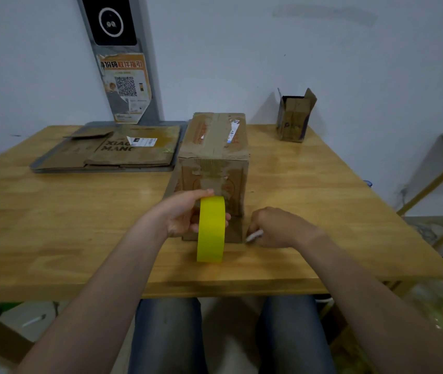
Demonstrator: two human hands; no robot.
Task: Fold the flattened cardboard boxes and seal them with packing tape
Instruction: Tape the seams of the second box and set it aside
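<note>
- Legs (166, 333) in jeans sit under the table's (53, 225) near edge.
- Back left, flattened boxes (123, 149) lie stacked on a grey tray (101, 168).
- Near centre, the left hand (185, 214) grips a yellow tape roll (211, 228), thumb over its top, holding it on edge just before the box's near face.
- Mid-table the box (215, 157) stands upright, its top seam taped over.
- At its lower right corner the right hand (277, 228) curls round a small pale tool (255, 235), kind unclear.
- Back right, an open box (294, 122) stands well apart.
</note>
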